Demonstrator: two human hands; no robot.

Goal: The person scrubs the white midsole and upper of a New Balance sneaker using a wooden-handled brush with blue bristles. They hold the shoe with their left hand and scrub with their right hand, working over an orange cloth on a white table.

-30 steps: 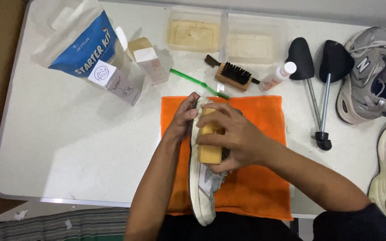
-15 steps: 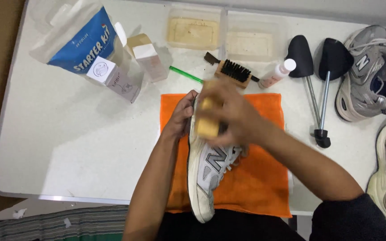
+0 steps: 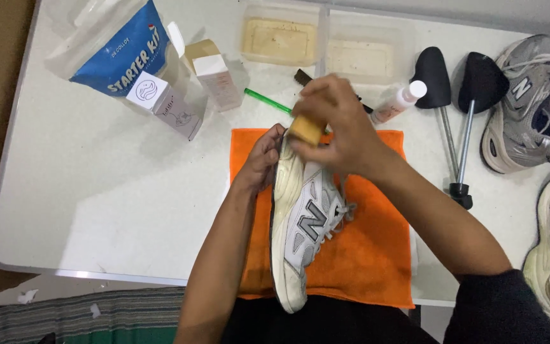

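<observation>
White-and-grey mesh sneaker [image 3: 300, 236] lies on its side on an orange cloth [image 3: 358, 255] atop the white counter [image 3: 97, 191]. Left hand [image 3: 259, 162] fingers clasp its toe; right hand [image 3: 335, 124] fingers pinch a tan sponge block [image 3: 305, 129] against it. Beyond the cloth stand two small white boxes [image 3: 167, 105] and a blue-labelled pouch [image 3: 112, 48].

Blue-white pouch [image 3: 112, 48], 2 small boxes [image 3: 189, 89] top-left

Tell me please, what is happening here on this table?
A person is cleaning a grey-and-white sneaker that lies on an orange cloth on the white table. The left hand steadies the shoe near its toe. The right hand presses a tan sponge block against the toe end. Two black shoe trees lie alongside.
</observation>
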